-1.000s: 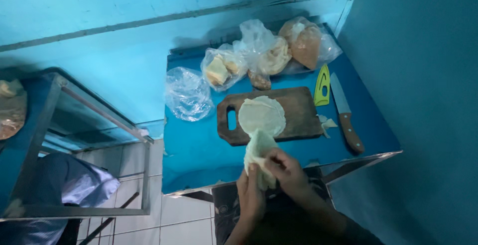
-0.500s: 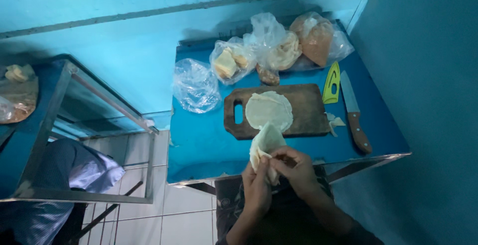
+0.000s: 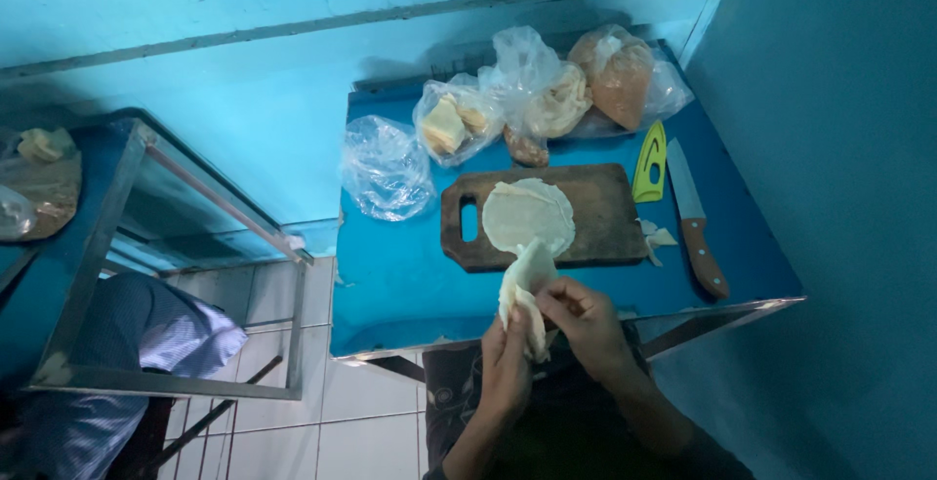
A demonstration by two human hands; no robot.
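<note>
Pinching a folded pale dough sheet between both hands, left hand and right hand grip it above the counter edge, just off the wooden board stacked with flat rounds, presumably within easy reach.

You are pinching a thin, matt, floury-pale dough wrapper that is creasing softly like paper, left hand and right hand both gripping it. Another pale round sheet of dough is lying on the dark, worn wooden cutting board. The smooth blue tabletop is showing a dull sheen inside its metal edge, crinkled clear plastic bags are glinting, and the wooden-handled steel knife is looking matt.
</note>
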